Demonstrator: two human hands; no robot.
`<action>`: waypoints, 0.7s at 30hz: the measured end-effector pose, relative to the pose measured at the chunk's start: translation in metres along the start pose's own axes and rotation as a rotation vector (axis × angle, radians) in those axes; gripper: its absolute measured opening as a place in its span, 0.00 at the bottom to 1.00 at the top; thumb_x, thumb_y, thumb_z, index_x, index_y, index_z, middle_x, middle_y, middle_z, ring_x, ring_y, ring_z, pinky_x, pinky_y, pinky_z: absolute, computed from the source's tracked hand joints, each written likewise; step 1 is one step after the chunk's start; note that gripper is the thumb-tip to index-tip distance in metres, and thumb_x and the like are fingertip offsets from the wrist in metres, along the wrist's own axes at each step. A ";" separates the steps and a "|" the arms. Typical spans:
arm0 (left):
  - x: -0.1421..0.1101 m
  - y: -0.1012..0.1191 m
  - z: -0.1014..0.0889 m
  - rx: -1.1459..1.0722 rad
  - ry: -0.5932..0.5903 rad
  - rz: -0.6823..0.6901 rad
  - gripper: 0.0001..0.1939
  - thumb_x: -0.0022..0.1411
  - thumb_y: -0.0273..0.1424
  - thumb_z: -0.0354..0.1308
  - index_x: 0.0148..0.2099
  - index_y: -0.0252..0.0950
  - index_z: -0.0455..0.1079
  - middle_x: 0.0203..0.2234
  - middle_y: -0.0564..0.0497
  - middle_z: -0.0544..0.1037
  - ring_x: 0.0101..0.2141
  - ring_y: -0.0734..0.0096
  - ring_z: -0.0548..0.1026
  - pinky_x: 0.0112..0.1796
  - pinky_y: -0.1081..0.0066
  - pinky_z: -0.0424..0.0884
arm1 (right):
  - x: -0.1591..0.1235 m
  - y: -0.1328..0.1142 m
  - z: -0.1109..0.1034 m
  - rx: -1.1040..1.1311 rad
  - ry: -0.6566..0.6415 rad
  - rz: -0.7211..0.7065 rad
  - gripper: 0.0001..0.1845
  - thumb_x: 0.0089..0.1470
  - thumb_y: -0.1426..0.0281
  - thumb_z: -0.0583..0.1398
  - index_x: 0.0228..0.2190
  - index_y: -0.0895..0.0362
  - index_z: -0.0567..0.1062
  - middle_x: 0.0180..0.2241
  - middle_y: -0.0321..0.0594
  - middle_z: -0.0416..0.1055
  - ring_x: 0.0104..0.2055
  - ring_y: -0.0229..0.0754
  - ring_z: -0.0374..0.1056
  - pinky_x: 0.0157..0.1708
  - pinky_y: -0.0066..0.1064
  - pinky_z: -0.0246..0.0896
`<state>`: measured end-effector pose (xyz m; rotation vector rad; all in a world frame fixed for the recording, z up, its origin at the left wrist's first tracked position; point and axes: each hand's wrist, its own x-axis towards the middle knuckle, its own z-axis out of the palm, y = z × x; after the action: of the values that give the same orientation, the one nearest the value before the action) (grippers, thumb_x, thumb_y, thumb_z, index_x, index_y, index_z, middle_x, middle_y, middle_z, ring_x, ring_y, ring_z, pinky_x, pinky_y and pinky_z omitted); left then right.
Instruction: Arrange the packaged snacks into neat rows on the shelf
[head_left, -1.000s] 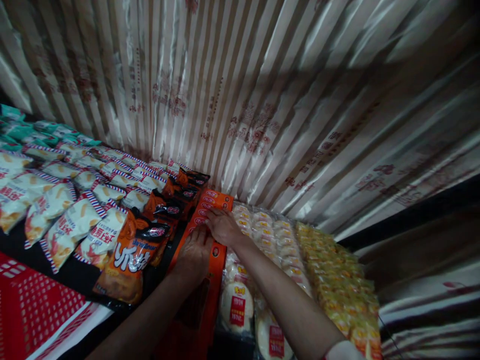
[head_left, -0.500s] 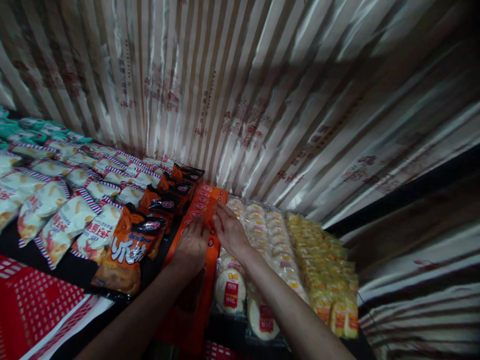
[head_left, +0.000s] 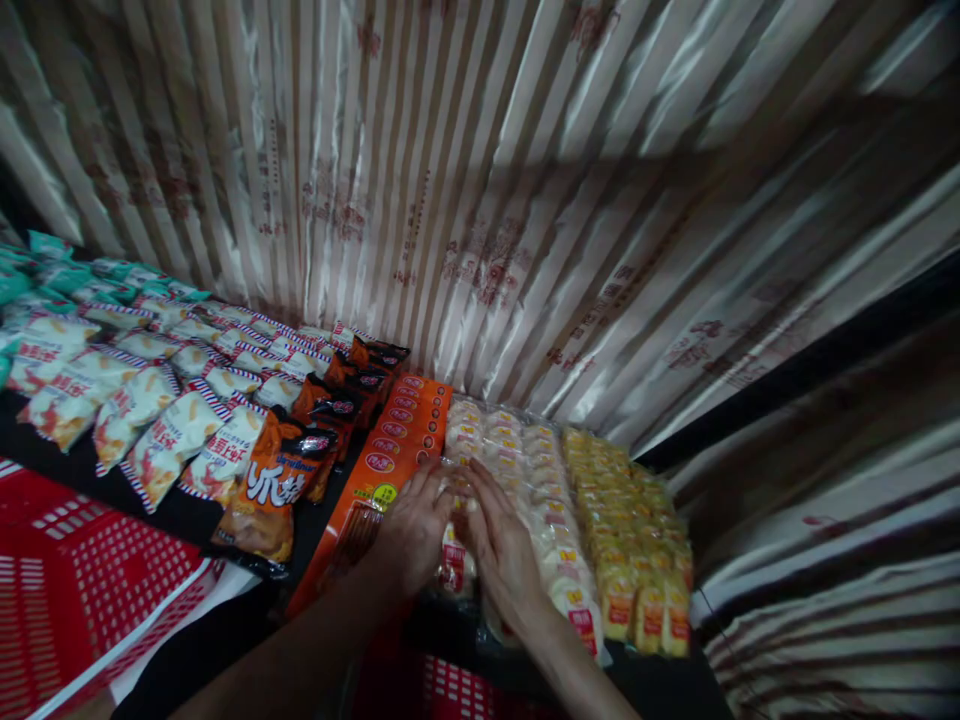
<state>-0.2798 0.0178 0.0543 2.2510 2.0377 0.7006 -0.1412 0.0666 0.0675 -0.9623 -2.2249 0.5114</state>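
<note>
Left hand (head_left: pixel 416 525) is bending its fingers over the left row of white wrapped crackers (head_left: pixel 453 565), near the front edge of the black table (head_left: pixel 645 685). Right hand (head_left: pixel 510 555) is extending its fingers along that row's right side. Whether either is gripping, I cannot tell. The row is running back toward the rear edge. Orange packets (head_left: pixel 405 415) are lying just left of it; yellow packets (head_left: pixel 626 530) are lining the table's right edge. A red basket (head_left: pixel 82 570) is showing past the front edge, left.
</note>
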 end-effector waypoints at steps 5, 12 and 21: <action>0.003 -0.025 -0.013 -0.023 0.032 -0.176 0.21 0.61 0.19 0.44 0.54 0.32 0.66 0.54 0.43 0.68 0.58 0.62 0.60 0.58 0.61 0.58 | -0.046 -0.032 0.019 0.098 0.042 0.082 0.23 0.62 0.66 0.48 0.58 0.51 0.60 0.60 0.42 0.57 0.63 0.45 0.52 0.59 0.47 0.55; 0.003 -0.053 -0.014 -0.040 0.101 -0.238 0.20 0.60 0.17 0.43 0.49 0.30 0.70 0.49 0.44 0.72 0.53 0.65 0.67 0.55 0.65 0.62 | -0.106 -0.055 0.050 0.175 0.033 0.185 0.26 0.62 0.67 0.48 0.61 0.46 0.55 0.62 0.37 0.53 0.64 0.45 0.50 0.59 0.47 0.54; -0.001 -0.059 0.005 -0.071 0.144 -0.111 0.17 0.59 0.18 0.47 0.46 0.32 0.73 0.49 0.43 0.73 0.55 0.61 0.64 0.57 0.61 0.60 | -0.116 -0.063 0.065 0.234 -0.002 0.327 0.23 0.62 0.66 0.48 0.57 0.56 0.63 0.61 0.43 0.57 0.63 0.44 0.53 0.60 0.42 0.53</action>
<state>-0.3338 0.0268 0.0312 2.0878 2.1426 0.9351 -0.1580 -0.0677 0.0094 -1.2022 -1.9617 0.8973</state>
